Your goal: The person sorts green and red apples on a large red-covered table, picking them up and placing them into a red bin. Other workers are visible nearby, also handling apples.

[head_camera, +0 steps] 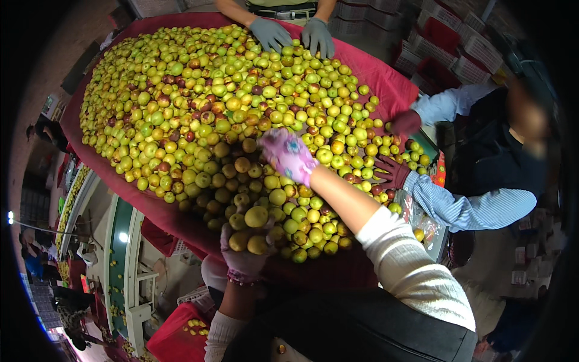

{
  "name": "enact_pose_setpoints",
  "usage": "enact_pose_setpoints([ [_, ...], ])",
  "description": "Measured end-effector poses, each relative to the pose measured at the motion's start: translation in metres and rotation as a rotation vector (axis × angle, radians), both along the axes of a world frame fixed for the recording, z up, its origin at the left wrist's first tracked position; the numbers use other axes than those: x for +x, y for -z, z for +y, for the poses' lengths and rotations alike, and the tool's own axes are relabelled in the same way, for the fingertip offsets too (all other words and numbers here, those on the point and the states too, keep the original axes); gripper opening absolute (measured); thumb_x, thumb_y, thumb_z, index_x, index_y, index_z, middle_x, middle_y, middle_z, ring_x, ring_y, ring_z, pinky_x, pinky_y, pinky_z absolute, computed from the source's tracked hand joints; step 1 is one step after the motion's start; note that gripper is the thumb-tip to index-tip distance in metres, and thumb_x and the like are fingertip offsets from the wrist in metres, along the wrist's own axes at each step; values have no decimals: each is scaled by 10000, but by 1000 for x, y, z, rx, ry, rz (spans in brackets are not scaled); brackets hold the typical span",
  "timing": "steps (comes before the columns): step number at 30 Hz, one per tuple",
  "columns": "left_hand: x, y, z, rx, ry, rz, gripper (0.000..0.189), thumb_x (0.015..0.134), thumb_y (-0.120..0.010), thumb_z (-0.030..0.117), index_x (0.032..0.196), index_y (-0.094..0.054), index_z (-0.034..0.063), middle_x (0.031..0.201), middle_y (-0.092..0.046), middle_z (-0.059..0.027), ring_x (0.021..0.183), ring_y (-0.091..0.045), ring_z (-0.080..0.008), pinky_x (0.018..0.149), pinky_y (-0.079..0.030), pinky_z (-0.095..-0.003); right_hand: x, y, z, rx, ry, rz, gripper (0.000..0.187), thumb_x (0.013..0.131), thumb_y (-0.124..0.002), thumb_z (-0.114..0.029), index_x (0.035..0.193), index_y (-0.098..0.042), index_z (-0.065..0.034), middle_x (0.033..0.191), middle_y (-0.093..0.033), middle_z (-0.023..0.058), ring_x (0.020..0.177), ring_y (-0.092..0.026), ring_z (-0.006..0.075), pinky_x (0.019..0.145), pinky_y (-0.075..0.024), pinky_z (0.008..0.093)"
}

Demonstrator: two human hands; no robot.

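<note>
A large heap of green-yellow jujubes [190, 95], some with red-brown patches, covers a table draped in red cloth [371, 63]. My left hand [244, 260], in a light glove, is at the near edge in shadow. It cups several jujubes [256, 217] against its palm and fingers. My right hand [289, 156], in a pink flowered glove, reaches over the middle of the heap. Its fingertips touch or hover just above the fruit, and what lies beneath them is hidden.
Across the table a person's grey-gloved hands [271, 34] rest on the fruit. At right, another person's maroon-gloved hand [392, 172] touches the heap. A green conveyor belt [118, 253] runs at left. A red-lined crate [178, 332] with jujubes stands below. Crates [434, 50] are stacked behind.
</note>
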State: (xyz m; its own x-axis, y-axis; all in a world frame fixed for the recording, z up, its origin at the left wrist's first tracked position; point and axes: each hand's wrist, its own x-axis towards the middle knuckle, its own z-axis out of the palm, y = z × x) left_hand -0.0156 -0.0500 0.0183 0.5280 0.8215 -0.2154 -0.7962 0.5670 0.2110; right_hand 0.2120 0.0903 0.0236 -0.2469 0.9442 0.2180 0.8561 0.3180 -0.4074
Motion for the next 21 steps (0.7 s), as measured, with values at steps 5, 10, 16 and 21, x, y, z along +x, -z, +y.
enact_pose_setpoints([
  [5,-41,-7,-15,355,-270,658,529,942,-473,492,1342,-486,144,1316,-551,-97,1129,-582,-341,716,-543,-412,-10,5,28,-232,133,-390,281,856,-662,-191,1114,-678,-81,1132,-669,110,972,-692,284,806,-545,410],
  [10,-174,46,-31,625,-546,1486,508,961,-439,550,1278,-554,170,1214,-632,-96,1101,-608,-291,661,-553,-383,-4,27,29,-355,123,-138,227,865,-615,-229,1020,-638,-65,1002,-663,157,959,-657,342,807,-530,433],
  [16,-344,56,-151,-6,-700,389,500,1001,-436,424,1448,-475,203,1450,-516,-77,1296,-517,-266,947,-479,-424,28,8,-14,-297,136,-43,233,885,-575,-172,1069,-615,-35,1084,-662,154,993,-660,318,798,-554,393],
  [21,-390,86,-273,-624,-410,-2774,403,992,-497,333,1373,-584,233,1427,-557,-60,1336,-506,-274,1085,-366,-448,115,35,18,-185,538,-163,222,883,-565,-118,1088,-636,-75,1101,-645,175,1056,-629,353,891,-506,444],
])
